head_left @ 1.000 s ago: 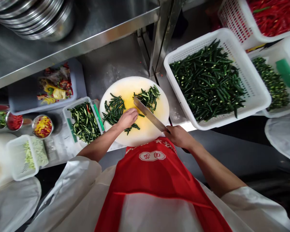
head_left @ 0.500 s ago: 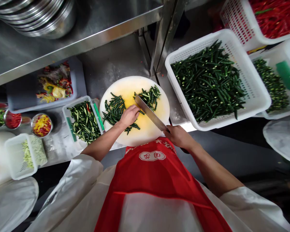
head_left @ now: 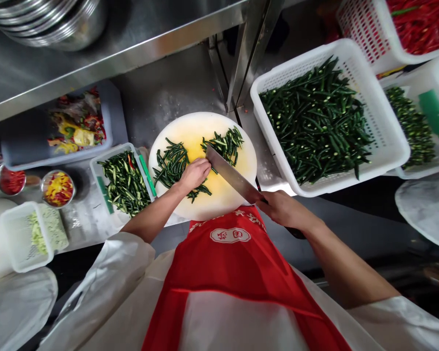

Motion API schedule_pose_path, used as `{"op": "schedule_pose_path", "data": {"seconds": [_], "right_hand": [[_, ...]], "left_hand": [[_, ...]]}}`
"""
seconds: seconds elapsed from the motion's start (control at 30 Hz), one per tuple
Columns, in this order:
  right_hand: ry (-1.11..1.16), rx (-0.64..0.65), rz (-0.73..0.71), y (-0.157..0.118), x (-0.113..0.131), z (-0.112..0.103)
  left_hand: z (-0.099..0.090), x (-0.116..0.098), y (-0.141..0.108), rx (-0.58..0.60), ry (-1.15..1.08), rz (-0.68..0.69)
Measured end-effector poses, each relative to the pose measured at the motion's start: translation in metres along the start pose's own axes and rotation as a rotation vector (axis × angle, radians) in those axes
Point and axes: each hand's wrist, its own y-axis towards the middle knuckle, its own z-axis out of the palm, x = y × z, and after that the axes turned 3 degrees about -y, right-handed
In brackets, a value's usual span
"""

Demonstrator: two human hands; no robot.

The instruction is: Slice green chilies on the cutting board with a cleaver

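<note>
On the round white cutting board [head_left: 219, 207], stained yellow in the middle, my left hand [head_left: 196, 174] presses down with curled fingers, closed on a green chili whose end shows at the fingertips. My right hand [head_left: 280, 209] grips the dark handle of a cleaver [head_left: 234, 178]. Its broad blade slants across the board, the far end close beside my left fingers. A pile of whole-looking green chilies [head_left: 171, 163] lies to the left of and under my left hand. Beyond the blade is a heap of sliced green chilies [head_left: 225, 145].
A white perforated basket [head_left: 386, 124] of green chilies stands right; behind it is a basket of red chilies [head_left: 420, 29]. Left of the board are a tub of cut green chilies [head_left: 122, 185], a bowl of chopped peppers [head_left: 58, 187] and a grey tray [head_left: 119, 114]. A steel shelf [head_left: 149, 53] overhangs the counter.
My right hand and the cleaver have shifted slightly right and toward me. My left hand stays on the chilies almost unmoved. The view has tilted a little.
</note>
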Motion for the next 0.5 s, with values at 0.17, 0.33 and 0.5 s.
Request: {"op": "schedule_pose_path", "data": {"seconds": [0.17, 0.33, 0.5], "right_hand": [[0.024, 0.047, 0.015, -0.001, 0.005, -0.004], [-0.087, -0.012, -0.007, 0.035, 0.026, 0.014], [-0.093, -0.115, -0.058, 0.071, 0.037, 0.024]], "left_hand": [[0.003, 0.0, -0.004, -0.034, 0.006, 0.002], [0.006, 0.0, -0.004, -0.04, 0.011, -0.017], [-0.007, 0.0, -0.01, -0.015, -0.093, -0.027]]}}
